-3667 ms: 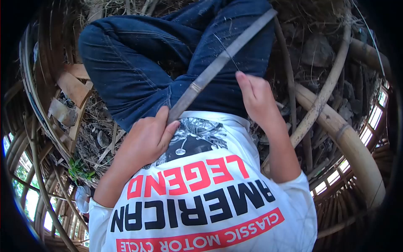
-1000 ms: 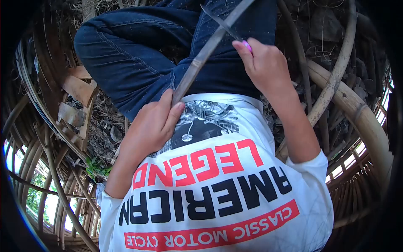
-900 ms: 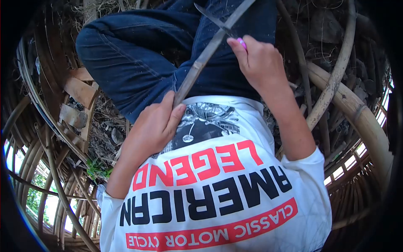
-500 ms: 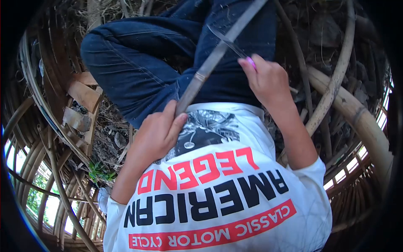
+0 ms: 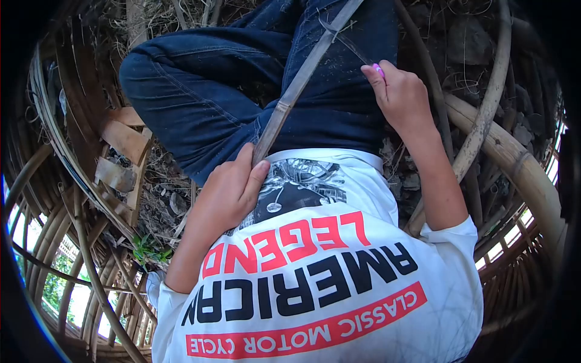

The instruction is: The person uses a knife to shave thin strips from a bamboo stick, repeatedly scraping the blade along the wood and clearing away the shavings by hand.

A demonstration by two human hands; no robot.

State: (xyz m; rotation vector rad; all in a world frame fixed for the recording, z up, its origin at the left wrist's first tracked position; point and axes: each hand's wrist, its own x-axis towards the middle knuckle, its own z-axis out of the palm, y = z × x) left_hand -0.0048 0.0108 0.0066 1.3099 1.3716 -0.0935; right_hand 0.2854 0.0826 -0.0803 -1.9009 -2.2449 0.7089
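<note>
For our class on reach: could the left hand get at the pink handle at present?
Probably not: the left hand grips the strip, and the right hand is closed around the pink handle.

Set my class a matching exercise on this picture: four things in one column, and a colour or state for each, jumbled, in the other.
Column one
1. Left hand
2. Right hand
3. Jeans
4. Shirt

Column two
A. Dark blue
B. Gripping a pink-handled knife
C. Mainly white, with printed words
D. Holding the near end of a long strip

Right pairs: 1-D, 2-B, 3-A, 4-C.
</note>
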